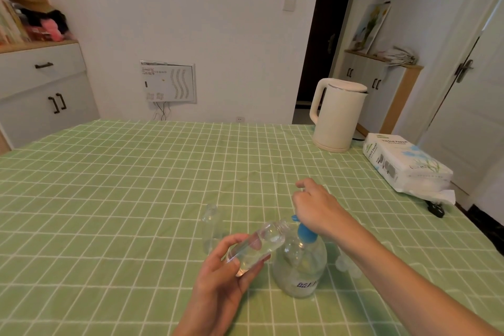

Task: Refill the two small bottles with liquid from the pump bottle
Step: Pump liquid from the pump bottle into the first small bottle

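A clear pump bottle (300,270) with a blue pump head (305,232) stands on the green checked tablecloth near the front. My right hand (316,207) rests on top of the pump head with its fingers relaxed. My left hand (221,278) grips a small clear bottle (259,245), tilted, its open mouth right under the blue nozzle. A second small clear bottle (211,226) stands upright just behind and to the left. Two small clear caps (347,267) lie to the right of the pump bottle, partly hidden by my right forearm.
A cream electric kettle (336,114) stands at the table's far right. A pack of tissue paper (403,163) lies beside it near the right edge, with a black plug (436,211) in front of it. Cabinets line the walls behind.
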Motion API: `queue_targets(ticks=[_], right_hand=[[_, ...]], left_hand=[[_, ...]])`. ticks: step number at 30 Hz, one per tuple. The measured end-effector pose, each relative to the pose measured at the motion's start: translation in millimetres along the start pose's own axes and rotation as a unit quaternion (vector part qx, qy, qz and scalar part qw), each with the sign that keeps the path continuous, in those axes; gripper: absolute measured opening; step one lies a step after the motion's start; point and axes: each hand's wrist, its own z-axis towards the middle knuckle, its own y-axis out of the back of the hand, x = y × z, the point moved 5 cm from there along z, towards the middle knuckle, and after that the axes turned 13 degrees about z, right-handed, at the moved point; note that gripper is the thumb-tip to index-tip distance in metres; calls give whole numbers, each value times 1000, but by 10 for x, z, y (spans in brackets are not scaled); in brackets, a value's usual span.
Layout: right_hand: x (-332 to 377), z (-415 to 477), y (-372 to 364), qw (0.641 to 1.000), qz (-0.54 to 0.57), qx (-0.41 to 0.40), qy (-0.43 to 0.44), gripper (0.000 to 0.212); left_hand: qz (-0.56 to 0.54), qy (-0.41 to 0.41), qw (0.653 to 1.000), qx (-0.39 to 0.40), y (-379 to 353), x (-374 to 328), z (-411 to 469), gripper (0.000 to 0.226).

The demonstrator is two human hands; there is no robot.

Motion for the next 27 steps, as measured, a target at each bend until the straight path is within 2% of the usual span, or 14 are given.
queue_targets(ticks=[10, 23, 27], right_hand=[[-68, 13, -48, 1000, -6, 0, -2, 56], [-26, 27, -12, 999, -33, -7, 9, 54], [-37, -9, -47, 999, -48, -1, 7, 54]], left_hand=[[2, 2, 1000, 10, 28, 37, 17, 74], [12, 13, 1000, 13, 87, 75, 64, 66], [15, 12, 1000, 10, 92, 84, 76, 56]])
